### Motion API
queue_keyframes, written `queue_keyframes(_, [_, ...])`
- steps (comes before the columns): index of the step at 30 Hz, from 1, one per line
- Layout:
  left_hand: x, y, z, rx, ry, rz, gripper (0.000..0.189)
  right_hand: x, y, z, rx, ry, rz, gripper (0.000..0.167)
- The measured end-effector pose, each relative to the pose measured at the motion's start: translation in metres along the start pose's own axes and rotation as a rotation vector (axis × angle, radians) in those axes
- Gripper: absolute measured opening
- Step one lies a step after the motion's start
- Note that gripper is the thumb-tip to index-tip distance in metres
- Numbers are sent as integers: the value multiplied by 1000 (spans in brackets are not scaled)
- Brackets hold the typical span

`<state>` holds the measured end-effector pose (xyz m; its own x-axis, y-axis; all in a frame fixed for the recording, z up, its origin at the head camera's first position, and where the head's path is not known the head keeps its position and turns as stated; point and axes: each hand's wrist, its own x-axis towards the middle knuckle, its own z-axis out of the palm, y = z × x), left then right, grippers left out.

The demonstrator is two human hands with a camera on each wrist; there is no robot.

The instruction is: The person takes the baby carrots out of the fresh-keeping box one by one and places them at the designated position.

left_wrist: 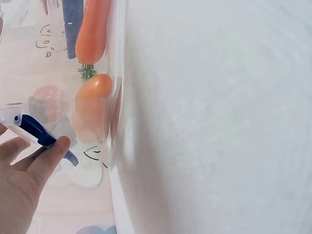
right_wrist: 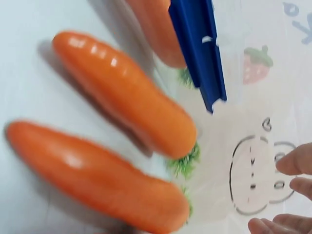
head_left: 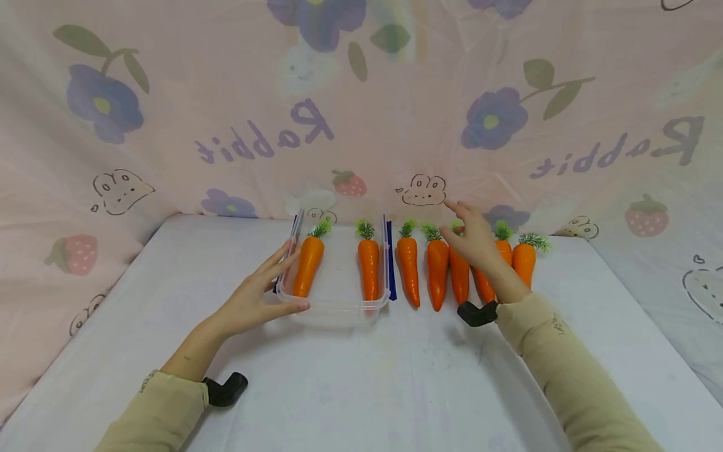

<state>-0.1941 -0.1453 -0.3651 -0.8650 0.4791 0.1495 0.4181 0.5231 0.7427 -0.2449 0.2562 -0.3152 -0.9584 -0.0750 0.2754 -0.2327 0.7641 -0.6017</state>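
Note:
A clear plastic box with blue side latches holds two orange toy carrots, one leaning at the left and one at the right, green tops at the back. My left hand rests against the box's left side, thumb along the front corner. In the left wrist view its fingers touch a blue latch. Over the row of carrots right of the box, my right hand has its fingers spread and holds nothing. Below it lie several carrots, including one partly covered by the hand.
Nearest the box's right latch is a carrot; the farthest right one leans outward. A white cloth covers the table. Behind it hangs a pink curtain printed with rabbits and flowers.

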Motion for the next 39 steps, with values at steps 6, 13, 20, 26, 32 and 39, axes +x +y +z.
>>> queue_keyframes(6, [-1,0,-1,-3,6,1,89,8,-13,13,39,-20,-21,56])
queue_keyframes(13, [-4,-1,-3,0,11,-7,89,15,-32,30,65,-41,-60,55])
queue_keyframes(20, [-5,-2,-3,-10,13,-8,89,18,-51,46,76,-67,-81,56])
queue_keyframes(26, [-5,0,-2,-19,15,0,90,18,-63,54,137,-80,-106,55])
queue_keyframes(32, [-2,1,-1,-18,13,1,91,20,-77,61,158,-110,-80,55])
queue_keyframes(39, [-2,1,0,-24,9,-3,91,22,-93,74,127,-163,-67,56])
